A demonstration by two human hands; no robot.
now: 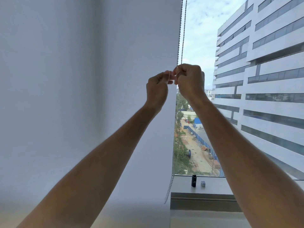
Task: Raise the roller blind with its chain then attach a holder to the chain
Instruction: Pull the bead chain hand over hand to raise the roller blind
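Chain first: the silver beaded metal chain (180, 33) is hanging as two near-vertical strands along the right edge of the pale grey fabric roller blind (82, 79), running from the top of the view straight down into the right hand (189, 79). Its lower loop (169, 186) is dangling past the left end of the grey window sill (213, 186). The blind is covering the pane down below the sill, so raising looks barely begun. The right hand is nearer the chain, fist curled shut, thumb and forefinger pinching a strand at the top of the knuckles. The left hand (158, 86) is sitting just beside it, fingertips (170, 78) closed and touching the right hand's (whether they are also gripping beads I cannot tell). Both forearms are reaching up and forward. A pull would be running straight down the chain's long axis. On the sill's middle, well below the hands, are standing a small black cylinder (194, 180) and a small pale grey plastic piece (203, 183), possibly the holder.
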